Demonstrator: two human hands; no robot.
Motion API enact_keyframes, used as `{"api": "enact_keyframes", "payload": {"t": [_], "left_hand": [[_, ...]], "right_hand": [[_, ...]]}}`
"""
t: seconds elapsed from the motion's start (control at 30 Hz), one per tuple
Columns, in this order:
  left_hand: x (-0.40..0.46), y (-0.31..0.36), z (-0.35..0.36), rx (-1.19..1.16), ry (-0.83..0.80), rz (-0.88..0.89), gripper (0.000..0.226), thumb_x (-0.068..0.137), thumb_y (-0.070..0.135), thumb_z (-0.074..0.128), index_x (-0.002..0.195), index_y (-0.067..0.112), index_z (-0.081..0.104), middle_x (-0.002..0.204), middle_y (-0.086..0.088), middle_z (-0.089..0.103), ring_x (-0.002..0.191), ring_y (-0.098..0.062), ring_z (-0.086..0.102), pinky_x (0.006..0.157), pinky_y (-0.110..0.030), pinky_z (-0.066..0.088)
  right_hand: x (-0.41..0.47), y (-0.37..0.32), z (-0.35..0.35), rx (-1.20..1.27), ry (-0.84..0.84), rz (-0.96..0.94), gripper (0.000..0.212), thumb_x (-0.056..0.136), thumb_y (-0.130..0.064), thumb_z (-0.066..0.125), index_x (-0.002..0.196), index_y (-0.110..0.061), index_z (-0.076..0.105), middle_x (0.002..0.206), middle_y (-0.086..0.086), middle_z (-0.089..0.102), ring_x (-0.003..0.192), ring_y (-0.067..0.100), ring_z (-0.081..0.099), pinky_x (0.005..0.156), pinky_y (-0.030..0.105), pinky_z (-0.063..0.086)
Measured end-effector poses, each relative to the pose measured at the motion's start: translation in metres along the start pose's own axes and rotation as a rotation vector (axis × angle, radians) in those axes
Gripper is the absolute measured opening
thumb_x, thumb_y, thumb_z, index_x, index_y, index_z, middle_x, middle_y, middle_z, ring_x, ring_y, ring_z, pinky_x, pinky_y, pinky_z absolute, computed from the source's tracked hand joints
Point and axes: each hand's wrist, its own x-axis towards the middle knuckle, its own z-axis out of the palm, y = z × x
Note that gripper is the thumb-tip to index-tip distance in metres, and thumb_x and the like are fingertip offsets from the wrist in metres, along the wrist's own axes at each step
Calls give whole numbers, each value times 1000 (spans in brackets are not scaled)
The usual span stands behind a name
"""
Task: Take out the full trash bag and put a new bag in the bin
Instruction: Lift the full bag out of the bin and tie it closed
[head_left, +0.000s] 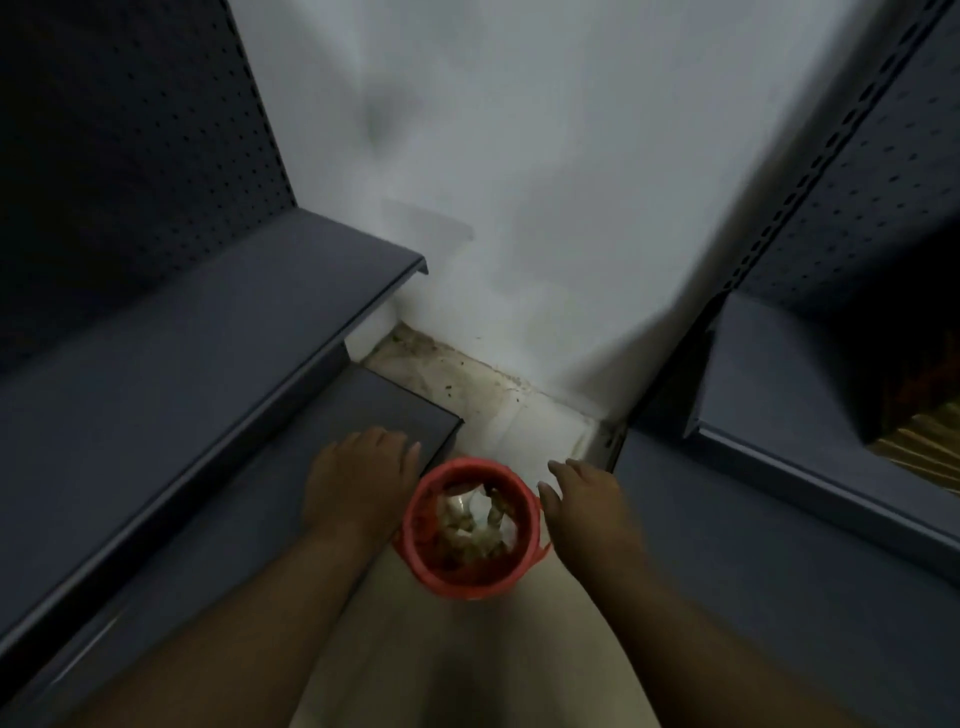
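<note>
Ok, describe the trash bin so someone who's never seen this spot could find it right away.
Look at the white wall between two dark grey shelving units. On the pale floor in that gap stands a small round bin, between the person's two hands. It is the only red thing there, filled with pale scraps.

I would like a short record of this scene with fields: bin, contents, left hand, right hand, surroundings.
bin: red bin, round, on the floor between two shelves
contents: pale crumpled trash; bag liner cannot be told
left hand: left hand open, beside the rim, holding nothing
right hand: right hand open, beside the rim, holding nothing
surroundings: grey shelves, white wall
</note>
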Motion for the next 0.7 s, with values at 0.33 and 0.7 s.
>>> {"api": "enact_keyframes", "payload": {"t": [0.33, 0.7], "left_hand": [[-17, -49, 206, 107, -30, -155, 52, 86, 41, 26, 66, 11, 63, 70, -13, 69, 66, -34, 64, 62, -35, 48], [-18, -84, 374, -119, 111, -401, 45, 96, 34, 30, 91, 2, 61, 105, -24, 63, 99, -38, 57, 87, -41, 43]], "right_hand": [[103, 87, 184, 19, 26, -111, 35, 96, -41, 35, 116, -24, 58, 110, 0, 62, 105, 20, 53, 87, 37, 48], [165, 164, 306, 234, 201, -28, 42, 99, -38, 36, 129, -14, 54, 131, 12, 55, 122, 29, 49, 102, 41, 39]]}}
